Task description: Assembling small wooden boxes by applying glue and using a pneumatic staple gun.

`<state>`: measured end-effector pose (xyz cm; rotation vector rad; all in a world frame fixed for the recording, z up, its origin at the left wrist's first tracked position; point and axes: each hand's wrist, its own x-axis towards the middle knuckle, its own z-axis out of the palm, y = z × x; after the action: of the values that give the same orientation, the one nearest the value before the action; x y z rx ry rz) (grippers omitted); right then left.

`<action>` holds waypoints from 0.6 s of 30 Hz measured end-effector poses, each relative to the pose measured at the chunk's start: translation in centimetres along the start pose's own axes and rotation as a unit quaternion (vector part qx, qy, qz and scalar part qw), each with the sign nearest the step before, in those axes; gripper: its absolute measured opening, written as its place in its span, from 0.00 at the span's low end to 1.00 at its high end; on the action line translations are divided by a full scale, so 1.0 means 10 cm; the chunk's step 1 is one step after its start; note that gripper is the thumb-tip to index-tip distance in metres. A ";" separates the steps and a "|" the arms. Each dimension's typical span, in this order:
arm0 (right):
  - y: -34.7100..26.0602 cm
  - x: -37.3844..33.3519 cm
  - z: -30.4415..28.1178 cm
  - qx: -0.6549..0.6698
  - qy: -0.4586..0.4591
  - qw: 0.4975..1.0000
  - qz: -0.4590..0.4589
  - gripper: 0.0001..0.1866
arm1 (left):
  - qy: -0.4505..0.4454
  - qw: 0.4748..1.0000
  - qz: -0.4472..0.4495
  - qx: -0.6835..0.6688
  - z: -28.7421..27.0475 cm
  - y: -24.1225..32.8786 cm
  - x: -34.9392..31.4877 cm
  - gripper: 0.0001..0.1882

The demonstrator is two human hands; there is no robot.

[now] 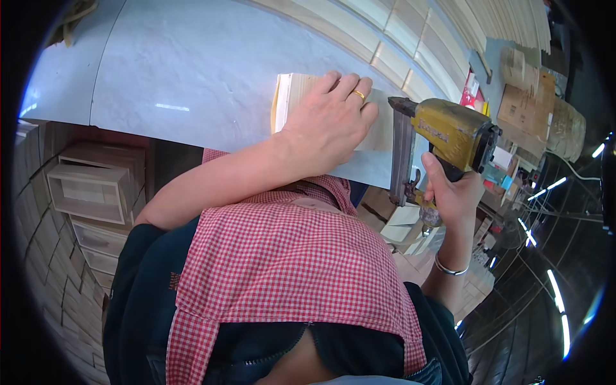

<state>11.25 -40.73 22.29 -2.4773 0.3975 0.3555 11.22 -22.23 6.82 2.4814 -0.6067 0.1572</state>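
Note:
My left hand (pixel 333 115) lies across a pale wooden box-like piece (pixel 294 96) on the worktop, fingers bent over its far side. A gold ring sits on one finger. Much of the piece is hidden under this hand; its light, narrow edge shows at the left. My right hand (pixel 452 192) is wrapped round the grip of a worn yellow and black nail gun (pixel 449 125). The gun's dark nose (pixel 401 104) points left, close to the right end of the wooden piece. From this view I cannot tell whether they touch.
The worktop (pixel 179 83) is grey and marbled. Stacked wooden pieces (pixel 385 32) line its far right side. Below on the left stand open wooden boxes (pixel 90 192) and wood stacks. Cardboard boxes (pixel 526 106) and clutter lie at the right.

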 end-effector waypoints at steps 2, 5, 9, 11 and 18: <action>0.00 0.03 -0.01 0.006 -0.005 1.000 0.008 0.12 | -0.011 1.000 0.002 -0.008 -0.01 -0.01 0.03 0.28; 0.00 0.07 -0.03 0.020 -0.024 0.999 0.022 0.18 | -0.037 0.999 0.002 -0.029 -0.06 -0.03 0.07 0.28; -0.02 0.08 -0.01 0.005 -0.024 1.000 -0.003 0.13 | -0.047 0.998 0.012 -0.028 -0.07 -0.06 0.13 0.27; -0.03 0.08 -0.01 0.001 -0.024 1.000 -0.011 0.15 | -0.051 0.998 0.016 -0.028 -0.07 -0.07 0.14 0.27; -0.07 0.12 -0.01 -0.024 -0.033 0.999 0.011 0.15 | -0.041 0.999 0.015 -0.032 -0.07 -0.07 0.14 0.26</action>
<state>12.62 -40.49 22.39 -2.5016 0.3929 0.4600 12.80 -21.85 7.33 2.4279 -0.6722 0.0459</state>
